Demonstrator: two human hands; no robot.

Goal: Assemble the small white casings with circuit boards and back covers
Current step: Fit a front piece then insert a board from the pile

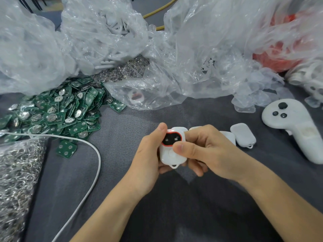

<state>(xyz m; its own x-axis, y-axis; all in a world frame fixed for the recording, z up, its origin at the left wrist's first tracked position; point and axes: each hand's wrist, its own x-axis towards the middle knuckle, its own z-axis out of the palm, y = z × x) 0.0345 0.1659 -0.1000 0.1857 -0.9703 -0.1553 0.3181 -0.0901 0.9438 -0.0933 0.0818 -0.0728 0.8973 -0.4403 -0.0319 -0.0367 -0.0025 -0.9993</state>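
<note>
Both hands grip one small white casing (170, 155) with a black, red-rimmed button panel and a loop at its bottom end. My left hand (148, 154) cups it from the left, thumb on its top edge. My right hand (206, 151) holds it from the right, thumb pressing its face. A small red light glows at the casing's top. Green circuit boards (57, 110) with coin cells lie heaped at the left. Three white casings (243, 134) lie just right of my hands.
Crumpled clear plastic bags (201, 49) of white parts fill the back. A bag of metal rings (15, 172) sits at the left, crossed by a white cable (97, 154). A white controller (295, 126) lies at the right on the dark grey table (174, 215). A red bag (283, 55) is far right.
</note>
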